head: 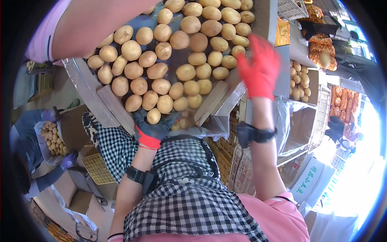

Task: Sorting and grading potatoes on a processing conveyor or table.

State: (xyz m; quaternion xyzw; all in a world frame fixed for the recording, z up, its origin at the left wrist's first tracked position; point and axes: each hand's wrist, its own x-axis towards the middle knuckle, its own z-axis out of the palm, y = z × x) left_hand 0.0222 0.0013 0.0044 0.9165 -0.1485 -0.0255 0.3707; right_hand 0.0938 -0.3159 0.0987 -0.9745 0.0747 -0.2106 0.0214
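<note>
Many tan potatoes (133,70) are spread over a sorting table that narrows towards me between wooden boards (116,106). At its near mouth is my left hand (155,128), in a red glove with a dark coated palm. The palm is cupped upward, and a small potato (154,116) rests in it. My right hand (260,66), in a red glove, is blurred over the table's right edge. Its fingers are apart and nothing shows in them. To the far right, a blurred potato (325,59) appears to be in mid-air.
Another person's bare arm (99,25) reaches across the table's far left. Right of me stand a box of potatoes (299,81) and a plastic-lined box (294,130). At left, a person in purple gloves (70,159) holds a potato box (54,139). Yellow crates (98,169) stand below.
</note>
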